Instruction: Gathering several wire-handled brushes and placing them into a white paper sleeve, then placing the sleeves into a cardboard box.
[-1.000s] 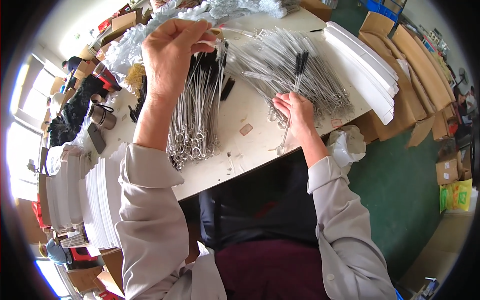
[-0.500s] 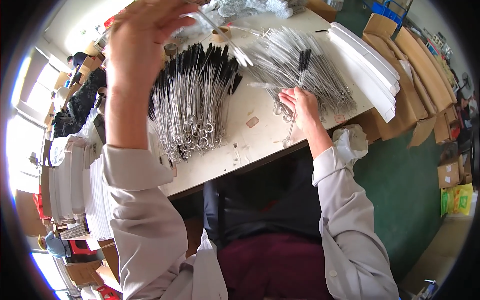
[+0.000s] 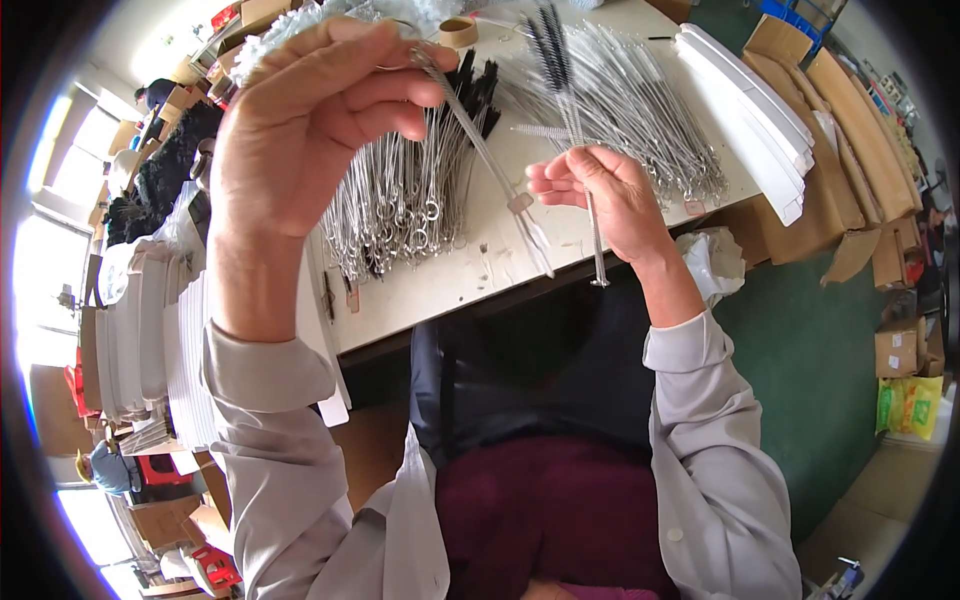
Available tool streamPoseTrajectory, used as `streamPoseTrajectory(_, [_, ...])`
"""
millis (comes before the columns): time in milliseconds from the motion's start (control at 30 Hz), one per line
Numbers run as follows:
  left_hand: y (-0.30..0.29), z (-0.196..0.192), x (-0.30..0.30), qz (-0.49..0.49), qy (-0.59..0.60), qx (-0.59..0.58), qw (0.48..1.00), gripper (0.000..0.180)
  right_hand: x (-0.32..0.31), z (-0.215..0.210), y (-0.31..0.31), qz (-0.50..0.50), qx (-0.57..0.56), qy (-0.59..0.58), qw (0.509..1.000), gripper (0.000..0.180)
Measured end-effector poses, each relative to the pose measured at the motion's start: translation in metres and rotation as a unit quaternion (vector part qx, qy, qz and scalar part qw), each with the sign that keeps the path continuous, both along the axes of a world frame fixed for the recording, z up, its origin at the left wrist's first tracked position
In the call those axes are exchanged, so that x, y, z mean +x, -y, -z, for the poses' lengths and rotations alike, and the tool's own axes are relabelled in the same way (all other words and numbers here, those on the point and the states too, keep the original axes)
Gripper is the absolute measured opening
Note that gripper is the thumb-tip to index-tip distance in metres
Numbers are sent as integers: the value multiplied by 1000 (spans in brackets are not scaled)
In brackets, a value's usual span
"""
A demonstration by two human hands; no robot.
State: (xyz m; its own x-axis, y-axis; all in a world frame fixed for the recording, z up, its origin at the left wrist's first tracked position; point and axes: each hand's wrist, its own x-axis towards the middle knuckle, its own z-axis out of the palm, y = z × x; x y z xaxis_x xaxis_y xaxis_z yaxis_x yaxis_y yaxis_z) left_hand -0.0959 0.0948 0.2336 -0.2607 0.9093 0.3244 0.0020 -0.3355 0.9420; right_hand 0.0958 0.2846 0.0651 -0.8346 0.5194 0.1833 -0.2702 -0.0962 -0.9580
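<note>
While pinching slender, pale metal-wire brushes (image 3: 478, 135) in the left hand (image 3: 300, 130), gripping black-bristled, twisted-wire brushes (image 3: 548, 55) in the right hand (image 3: 615, 195).

Step in hand, by the look of it: holding both kinds apart, above the white tabletop (image 3: 430, 300). Left fingers closed on the upper wire ends, lower ends slanting down rightward; right thumb and fingers clamped around the metal stems, black bristles up; exact counts hard to tell. Probably called for next: firm grips and no snagging of bristles. Beyond, a heap of ring-ended black brushes (image 3: 405, 190), then a silvery heap of pale-bristled brushes (image 3: 640, 110); farther, a brown tape roll (image 3: 459, 33).
</note>
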Motion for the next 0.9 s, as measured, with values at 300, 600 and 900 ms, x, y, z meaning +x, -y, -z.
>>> streamPoseTrajectory(300, [7, 80, 1, -53, 120, -83, 988, 17, 20, 3, 57, -178, -91, 59, 978, 40])
streamPoseTrajectory(600, [30, 123, 4, -165, 107, -112, 974, 13, 40, 35, 85, -171, -82, 132, 973, 38])
streamPoseTrajectory(900, [40, 150, 0, -227, 61, -103, 967, 12, 42, 51, 101, -154, -37, 193, 968, 39])
